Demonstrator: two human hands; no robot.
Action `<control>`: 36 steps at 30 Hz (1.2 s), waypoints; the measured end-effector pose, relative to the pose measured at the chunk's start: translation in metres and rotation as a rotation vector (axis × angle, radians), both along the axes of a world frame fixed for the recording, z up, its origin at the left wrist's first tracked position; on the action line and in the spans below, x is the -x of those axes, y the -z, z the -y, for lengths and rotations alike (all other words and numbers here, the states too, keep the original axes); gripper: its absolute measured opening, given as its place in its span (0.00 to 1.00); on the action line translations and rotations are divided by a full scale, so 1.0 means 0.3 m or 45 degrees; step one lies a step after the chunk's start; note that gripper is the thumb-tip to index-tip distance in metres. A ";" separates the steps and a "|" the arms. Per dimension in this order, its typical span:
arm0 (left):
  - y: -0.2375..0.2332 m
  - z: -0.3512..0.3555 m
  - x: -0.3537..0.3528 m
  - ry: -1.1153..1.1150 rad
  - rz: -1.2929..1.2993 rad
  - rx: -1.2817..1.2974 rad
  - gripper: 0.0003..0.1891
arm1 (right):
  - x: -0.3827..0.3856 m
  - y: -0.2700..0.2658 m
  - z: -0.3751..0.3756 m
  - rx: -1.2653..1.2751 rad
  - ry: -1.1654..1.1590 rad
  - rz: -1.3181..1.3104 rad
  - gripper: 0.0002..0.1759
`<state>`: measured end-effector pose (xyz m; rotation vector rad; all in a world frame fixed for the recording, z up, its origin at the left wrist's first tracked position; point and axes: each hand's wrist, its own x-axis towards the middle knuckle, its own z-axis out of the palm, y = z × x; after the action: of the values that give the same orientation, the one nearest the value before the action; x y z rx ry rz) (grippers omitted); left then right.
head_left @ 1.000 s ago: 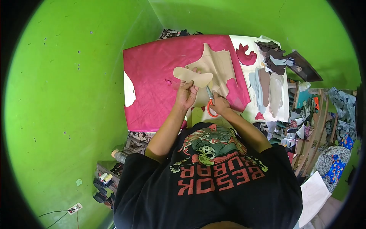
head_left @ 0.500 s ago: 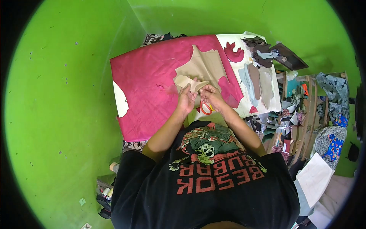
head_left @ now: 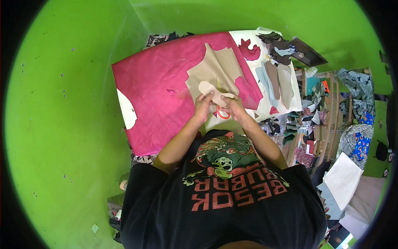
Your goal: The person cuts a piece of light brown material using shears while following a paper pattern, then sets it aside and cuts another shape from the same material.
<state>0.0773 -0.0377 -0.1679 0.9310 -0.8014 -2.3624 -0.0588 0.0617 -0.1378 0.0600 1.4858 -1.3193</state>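
Observation:
A beige piece of leather or fabric [head_left: 216,96] with a rounded end is held up between my two hands. My left hand [head_left: 203,104] grips its left side with the thumb on top. On its right side, the thumb of my right hand [head_left: 234,107] presses on it, fingers curled beneath. A red-orange scissor handle [head_left: 224,113] shows between the hands, close to my right hand; whether that hand carries it is hidden. Underneath lies a larger beige sheet [head_left: 224,66] with a jagged edge, on top of a crimson sheet [head_left: 153,95].
The table's pale top [head_left: 295,97] shows at the right, bearing long cut pieces [head_left: 285,81], a dark stack [head_left: 273,43] and a crimson scrap [head_left: 248,50]. Beyond stands a dark tray [head_left: 309,53]. A wooden rack [head_left: 333,108] with scraps is at right; green walls [head_left: 70,124] close the left.
The beige piece has been turned, so its broad face now shows and its rounded end points up and left. My right hand has shifted its hold. The head view has moved slightly.

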 end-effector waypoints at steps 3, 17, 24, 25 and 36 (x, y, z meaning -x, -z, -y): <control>0.003 -0.008 -0.025 0.099 0.254 0.057 0.14 | 0.060 -0.011 -0.016 0.112 0.164 -0.017 0.17; 0.166 -0.085 -0.033 0.058 0.432 0.069 0.17 | 0.109 0.202 -0.181 -0.117 0.152 -0.159 0.12; 0.414 0.047 -0.110 -0.212 1.502 0.933 0.35 | 0.279 0.264 -0.256 -0.120 0.145 -0.035 0.11; 0.421 0.069 -0.100 -0.090 1.402 0.914 0.32 | 0.282 0.270 -0.267 -0.112 0.152 -0.032 0.11; 0.320 0.105 -0.111 0.008 1.280 0.933 0.14 | 0.384 0.326 -0.383 -0.140 0.074 0.031 0.09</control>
<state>0.1107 -0.0692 -0.2640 1.7050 -1.8365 -1.2530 -0.1739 0.1765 -0.2357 0.1912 1.5452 -1.2781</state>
